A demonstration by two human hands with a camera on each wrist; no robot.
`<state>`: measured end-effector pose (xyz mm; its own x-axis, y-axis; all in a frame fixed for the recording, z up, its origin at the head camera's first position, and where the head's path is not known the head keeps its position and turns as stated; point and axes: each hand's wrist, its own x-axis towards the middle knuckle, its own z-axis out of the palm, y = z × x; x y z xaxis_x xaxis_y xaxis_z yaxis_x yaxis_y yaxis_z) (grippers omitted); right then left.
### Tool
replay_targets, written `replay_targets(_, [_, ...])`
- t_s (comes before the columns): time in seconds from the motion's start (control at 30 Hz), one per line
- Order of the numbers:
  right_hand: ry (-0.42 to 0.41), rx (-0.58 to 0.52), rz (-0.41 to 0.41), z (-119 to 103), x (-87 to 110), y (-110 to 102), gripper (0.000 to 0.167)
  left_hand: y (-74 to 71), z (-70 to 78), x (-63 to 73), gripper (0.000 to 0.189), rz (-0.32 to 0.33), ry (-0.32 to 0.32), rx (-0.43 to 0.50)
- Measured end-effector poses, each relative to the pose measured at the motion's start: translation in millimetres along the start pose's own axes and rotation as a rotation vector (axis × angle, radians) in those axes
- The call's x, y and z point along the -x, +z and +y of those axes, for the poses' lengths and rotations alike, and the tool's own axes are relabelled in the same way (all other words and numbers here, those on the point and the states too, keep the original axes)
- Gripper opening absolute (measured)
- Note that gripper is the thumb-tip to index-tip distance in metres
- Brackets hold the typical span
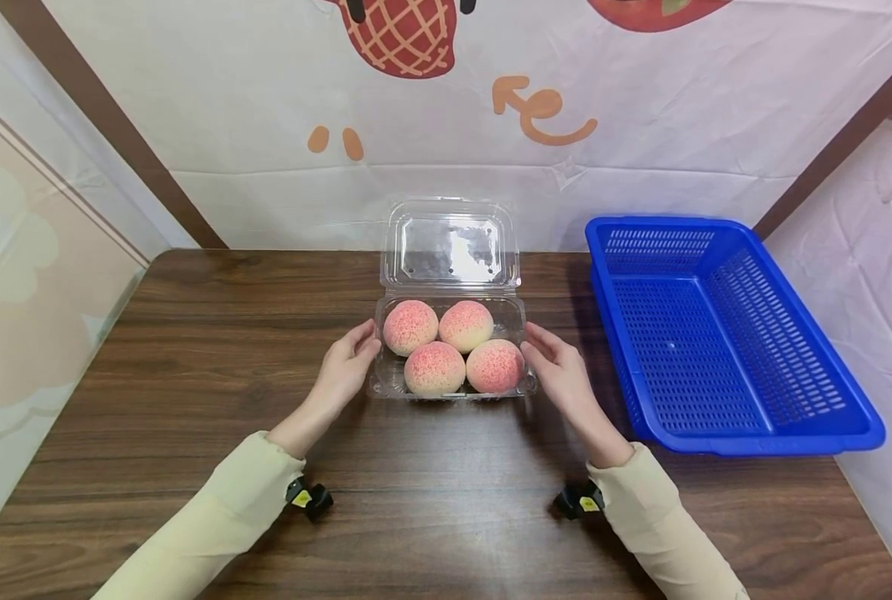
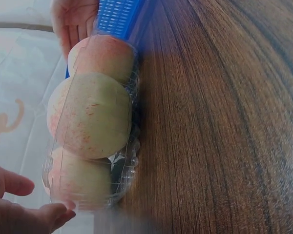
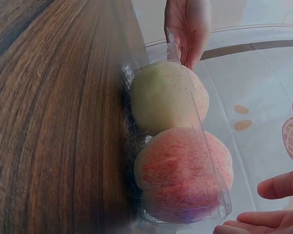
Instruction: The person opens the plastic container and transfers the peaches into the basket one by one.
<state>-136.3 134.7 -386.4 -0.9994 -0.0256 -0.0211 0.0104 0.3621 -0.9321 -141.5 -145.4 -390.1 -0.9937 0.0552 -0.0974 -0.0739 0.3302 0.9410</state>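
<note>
Several pink-and-cream peaches (image 1: 434, 368) sit in a clear plastic clamshell box (image 1: 457, 395) on the table, its lid (image 1: 449, 250) raised and leaning back. My left hand (image 1: 346, 364) is at the box's left side, fingers extended and thumb apart. At the opposite side, my right hand (image 1: 561, 369) is held the same way, fingers pointing at the box wall. Both wrist views show fingertips close to the box ends; whether they touch it I cannot tell. Neither hand grips anything. In the right wrist view a reddish peach (image 3: 178, 170) shows through the clear wall.
A blue plastic basket (image 1: 772, 446) with slotted walls stands to the right of the box, with nothing inside it. Dark wood grain covers the table (image 1: 446, 533). Behind its far edge hangs a white printed cloth (image 1: 266, 200).
</note>
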Motion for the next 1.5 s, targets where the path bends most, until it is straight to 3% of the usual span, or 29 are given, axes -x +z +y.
replay_targets(0.37, [-0.061, 0.154, 0.023, -7, -1.7, 1, 0.043, 1.5, -1.9, -0.2, 0.048, -0.038, -0.031, 0.048])
replay_targets(0.7, [-0.204, 0.378, 0.075, -11, -1.4, 7, 0.036, 1.4, -1.1, 0.3, 0.05, -0.047, -0.045, 0.043])
replay_targets(1.07, [-0.286, 0.529, -0.012, -14, 0.6, 12, 0.041, 1.1, -4.5, -2.0, 0.052, -0.048, -0.047, 0.01])
replay_targets(1.5, [-0.342, 0.613, -0.096, -18, 0.6, 18, 0.041, 3.1, -6.2, -3.9, 0.053, -0.022, -0.078, -0.026])
